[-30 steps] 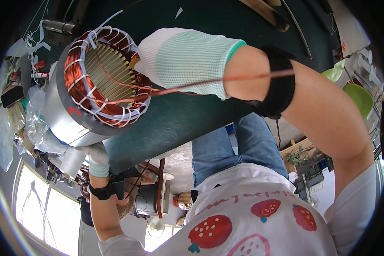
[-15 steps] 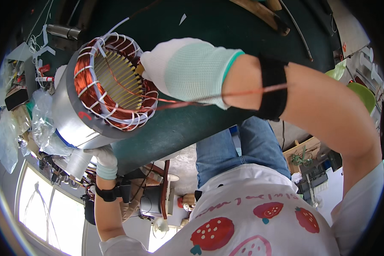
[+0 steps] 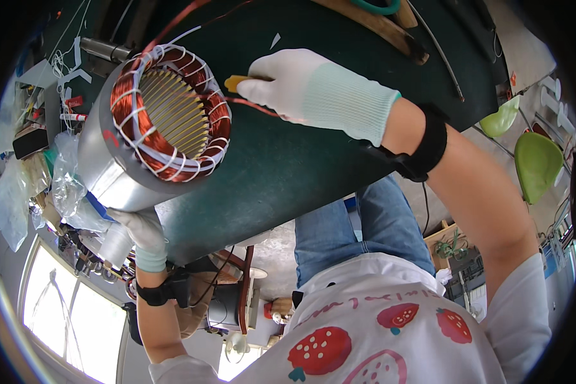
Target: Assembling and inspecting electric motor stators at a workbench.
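A motor stator (image 3: 112, 169), a grey metal cylinder with white-laced copper windings (image 3: 128, 105) round its open end, lies tilted on the dark green table. Yellowish slot strips (image 3: 173, 112) line its bore. My left hand (image 3: 144, 233), in a white glove, holds the stator low on its near side, fingertips partly hidden beneath it. To the right of the windings and apart from them, my gloved right hand (image 3: 288, 83) is closed on a small flat yellow piece (image 3: 235, 83) with a rounded tip. A reddish copper lead (image 3: 253, 105) runs below that hand's fingers.
Behind the stator lies a metal shaft (image 3: 102, 49). A wooden piece (image 3: 377, 29) and a thin rod (image 3: 438, 48) lie at the far right. Clear plastic bags (image 3: 67, 176) and a red-and-white marker (image 3: 73, 117) are at left. Green seats (image 3: 537, 166) stand beyond the table's right edge.
My right hand has drawn back rightward from the windings with the yellow piece. The stator has turned clockwise, its red mark moving leftward. Copper leads have shifted; my left hand moved slightly left.
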